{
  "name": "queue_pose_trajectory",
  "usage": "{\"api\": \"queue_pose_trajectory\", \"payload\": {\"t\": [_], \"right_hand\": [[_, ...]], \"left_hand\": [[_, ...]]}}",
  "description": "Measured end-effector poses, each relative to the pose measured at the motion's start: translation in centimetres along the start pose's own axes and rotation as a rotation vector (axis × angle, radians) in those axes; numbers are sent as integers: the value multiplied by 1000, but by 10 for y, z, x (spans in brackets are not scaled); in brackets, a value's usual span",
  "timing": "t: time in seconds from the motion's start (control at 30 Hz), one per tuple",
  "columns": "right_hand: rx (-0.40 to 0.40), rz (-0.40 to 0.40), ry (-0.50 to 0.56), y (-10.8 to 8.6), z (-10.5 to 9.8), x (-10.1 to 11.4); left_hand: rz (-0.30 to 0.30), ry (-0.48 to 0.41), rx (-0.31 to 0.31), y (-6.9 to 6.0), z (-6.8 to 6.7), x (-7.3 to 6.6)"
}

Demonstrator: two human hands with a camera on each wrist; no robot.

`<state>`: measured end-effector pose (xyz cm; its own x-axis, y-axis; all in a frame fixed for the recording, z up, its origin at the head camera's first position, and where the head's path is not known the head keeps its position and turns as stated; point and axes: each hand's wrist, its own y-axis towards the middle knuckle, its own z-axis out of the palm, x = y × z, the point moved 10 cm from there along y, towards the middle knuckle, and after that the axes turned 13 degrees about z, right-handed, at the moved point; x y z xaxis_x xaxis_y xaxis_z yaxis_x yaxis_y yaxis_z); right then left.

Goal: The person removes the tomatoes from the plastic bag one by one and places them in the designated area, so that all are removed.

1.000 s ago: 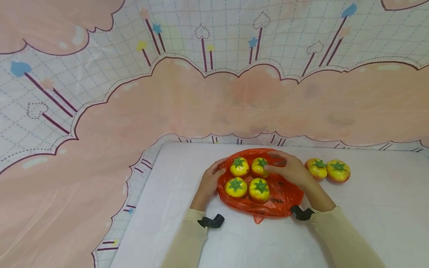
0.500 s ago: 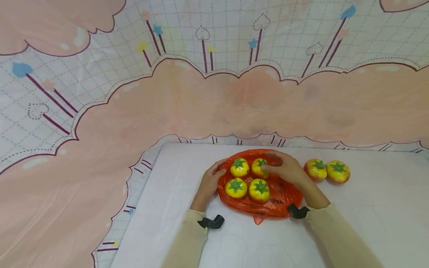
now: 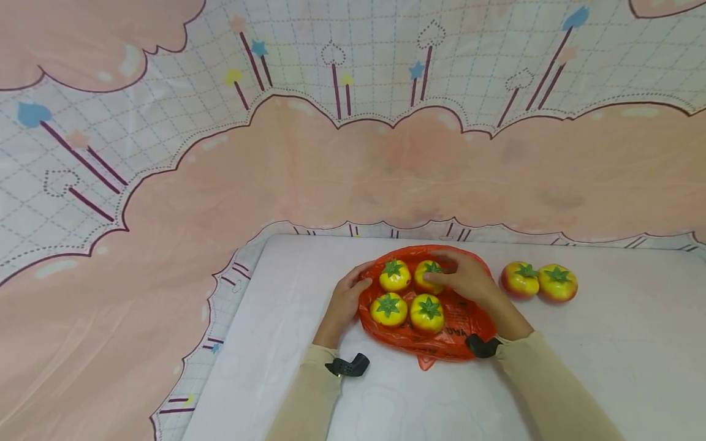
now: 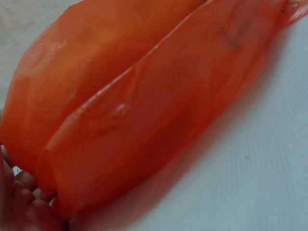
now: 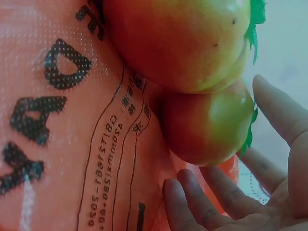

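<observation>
Several yellow-red persimmons with green leafy tops lie on a red plastic bag (image 3: 463, 315), set in two rows. My left hand (image 3: 346, 297) holds the bag's left edge, its thumb on the inner side; in the left wrist view the fingers (image 4: 26, 180) lie at the edge of the red film. My right hand (image 3: 471, 275) reaches over the bag to the back right persimmon (image 3: 426, 283). In the right wrist view, the thumb (image 5: 276, 106) and spread fingers stand around that persimmon (image 5: 207, 127), a fingertip close under it; firm contact is hard to tell.
Two more persimmons, one (image 3: 520, 280) beside the other (image 3: 557, 283), sit on the white table (image 3: 623, 343) right of the bag. A patterned cloth backdrop (image 3: 353, 177) hangs behind the table. Black wrist devices are worn on both arms.
My right hand has shifted a little to the left, its thumb further over the back right persimmon. My left hand and the persimmons hold practically the same places.
</observation>
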<state>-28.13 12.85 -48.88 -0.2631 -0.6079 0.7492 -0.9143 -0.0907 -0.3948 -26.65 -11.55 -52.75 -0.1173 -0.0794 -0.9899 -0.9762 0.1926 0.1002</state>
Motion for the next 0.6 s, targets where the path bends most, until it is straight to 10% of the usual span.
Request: {"api": "queue_pose_trajectory", "payload": {"t": [0.6], "right_hand": [[68, 63, 27, 10, 9, -9]], "left_hand": [[-36, -32, -4, -2, 1, 2]]}}
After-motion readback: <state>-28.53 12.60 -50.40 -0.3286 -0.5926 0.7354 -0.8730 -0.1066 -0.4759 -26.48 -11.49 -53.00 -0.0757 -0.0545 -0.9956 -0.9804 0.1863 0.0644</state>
